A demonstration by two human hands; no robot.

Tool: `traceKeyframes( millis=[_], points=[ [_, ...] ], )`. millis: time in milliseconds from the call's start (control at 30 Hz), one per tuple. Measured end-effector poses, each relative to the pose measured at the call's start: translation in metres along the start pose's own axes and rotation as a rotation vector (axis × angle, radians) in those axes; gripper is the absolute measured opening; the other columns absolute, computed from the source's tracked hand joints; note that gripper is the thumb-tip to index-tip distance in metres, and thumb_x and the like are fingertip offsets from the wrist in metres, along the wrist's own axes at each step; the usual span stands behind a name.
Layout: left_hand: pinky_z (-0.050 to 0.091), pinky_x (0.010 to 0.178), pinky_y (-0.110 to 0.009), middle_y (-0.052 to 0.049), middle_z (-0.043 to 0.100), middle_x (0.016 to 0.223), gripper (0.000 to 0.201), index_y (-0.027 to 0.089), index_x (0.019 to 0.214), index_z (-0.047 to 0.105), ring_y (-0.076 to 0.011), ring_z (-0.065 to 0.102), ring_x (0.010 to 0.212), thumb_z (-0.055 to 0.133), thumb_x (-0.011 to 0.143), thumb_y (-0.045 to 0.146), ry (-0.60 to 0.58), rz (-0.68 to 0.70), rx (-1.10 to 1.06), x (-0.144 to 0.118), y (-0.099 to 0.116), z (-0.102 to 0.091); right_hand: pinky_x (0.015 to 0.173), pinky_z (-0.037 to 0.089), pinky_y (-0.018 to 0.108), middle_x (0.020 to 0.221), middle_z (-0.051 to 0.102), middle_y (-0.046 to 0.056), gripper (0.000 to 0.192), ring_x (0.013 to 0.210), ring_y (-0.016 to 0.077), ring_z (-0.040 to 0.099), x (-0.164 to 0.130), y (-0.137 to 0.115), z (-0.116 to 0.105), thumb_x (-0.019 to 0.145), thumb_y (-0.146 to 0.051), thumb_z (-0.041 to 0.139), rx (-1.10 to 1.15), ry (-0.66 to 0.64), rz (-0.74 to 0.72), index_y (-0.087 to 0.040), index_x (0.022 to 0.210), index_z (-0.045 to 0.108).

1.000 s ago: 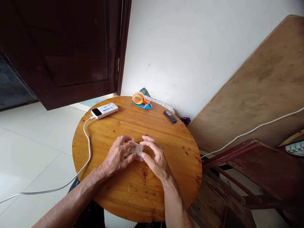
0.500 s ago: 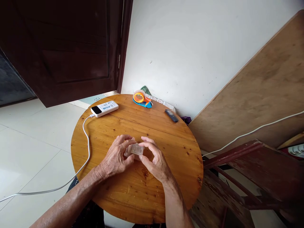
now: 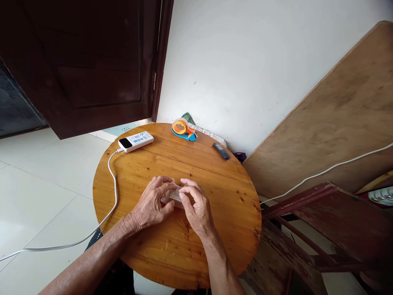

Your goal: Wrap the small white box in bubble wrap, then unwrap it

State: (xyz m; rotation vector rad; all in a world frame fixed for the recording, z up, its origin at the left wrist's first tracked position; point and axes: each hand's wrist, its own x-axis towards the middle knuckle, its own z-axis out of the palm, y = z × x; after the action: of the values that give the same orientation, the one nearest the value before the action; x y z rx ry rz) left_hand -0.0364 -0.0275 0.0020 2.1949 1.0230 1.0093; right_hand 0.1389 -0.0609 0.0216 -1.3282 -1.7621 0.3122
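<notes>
A small packet in clear wrapping with a pale printed label [image 3: 174, 194] lies on the middle of the round wooden table [image 3: 172, 254]. My left hand [image 3: 152, 200] curls over its left end, thumb on the near side and fingers on the far side. At the packet's right end, my right hand [image 3: 196, 207] has thumb and forefinger pinched together on it or on its label edge. The fingers hide much of the packet, so its full shape does not show.
A white power bank [image 3: 135, 141] with a white cable [image 3: 115, 184] sits at the table's far left. A tape dispenser [image 3: 184, 129], a power strip [image 3: 204, 132] and a blurred dark object [image 3: 221, 150] are at the back. A wooden board [image 3: 325, 106] leans at right.
My right thumb and forefinger have closed together and now cover the right part of the label. My left hand stays almost in place around the packet.
</notes>
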Motion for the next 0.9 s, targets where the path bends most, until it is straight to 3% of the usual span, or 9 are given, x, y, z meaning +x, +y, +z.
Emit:
traceKeyframes(
  millis=[267,500,900],
  points=[
    [0.05,0.097,-0.046,-0.012,0.057,0.121,0.039,0.019,0.116,0.064,-0.0275,0.056,0.113,0.058,0.078,0.017,0.013,0.006,0.005,0.002,0.0,0.003,0.098,0.045,0.039,0.118,0.067,0.01,0.017,0.116,0.0231,0.059,-0.002,-0.004,0.005,0.097,-0.022,0.045,0.006,0.053,-0.013,-0.024,0.087,0.059],
    [0.051,0.097,-0.046,-0.012,0.056,0.122,0.035,0.019,0.114,0.065,-0.0271,0.057,0.113,0.06,0.08,0.018,-0.011,0.027,-0.023,0.003,0.0,0.001,0.101,0.044,0.037,0.122,0.065,0.01,0.018,0.12,0.0226,0.058,-0.001,-0.004,0.004,0.098,-0.028,0.046,0.135,0.005,0.039,-0.022,0.087,0.059],
    [0.051,0.097,-0.05,-0.015,0.049,0.127,0.019,0.018,0.1,0.07,-0.0307,0.055,0.119,0.059,0.085,0.018,0.078,0.037,0.013,0.005,-0.005,0.007,0.104,0.043,0.04,0.124,0.065,0.009,0.01,0.122,0.024,0.057,0.002,-0.005,-0.007,0.09,-0.025,0.054,0.257,-0.011,0.135,-0.023,0.089,0.064]
  ],
)
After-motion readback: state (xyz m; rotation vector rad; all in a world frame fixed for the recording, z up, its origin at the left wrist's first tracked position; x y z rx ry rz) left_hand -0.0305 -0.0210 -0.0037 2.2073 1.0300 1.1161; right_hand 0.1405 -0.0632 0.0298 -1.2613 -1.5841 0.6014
